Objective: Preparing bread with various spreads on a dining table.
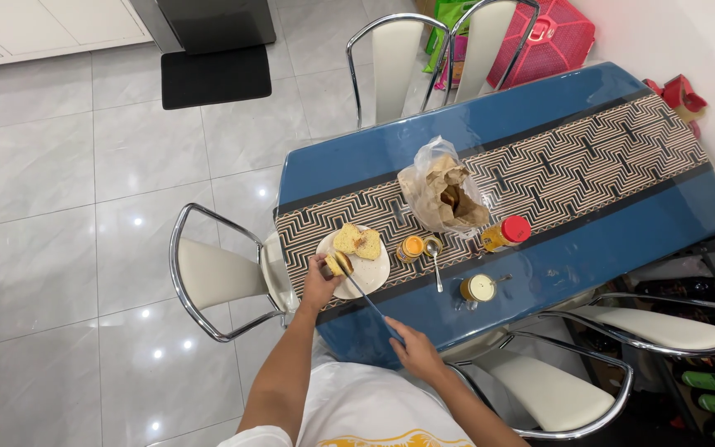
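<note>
Seen from above: left hand (319, 280) at the near-left rim of the white plate (371, 273), grip closed around a small piece of bread (340, 263) held over that rim. Right hand (411, 348) nearer the body than the plate, off its near-right side, grip wrapped around the handle of a knife (367, 300). Long axis of the knife running diagonally from the right hand up and left toward the plate, tip meeting the held bread; left hand plainly the closer of the two to the bread, the right reaching it only through the blade. On the plate's far side, a second slice of bread (358, 242) lying flat. Just right of the plate, a small open jar (410, 247) with orange contents, then a spoon (435, 261) lying on the desk (539, 273). Further right of the plate, a cream-filled jar (478, 288), a red-lidded jar (507, 233) on its side, and a crumpled bag (444, 192) beyond.
</note>
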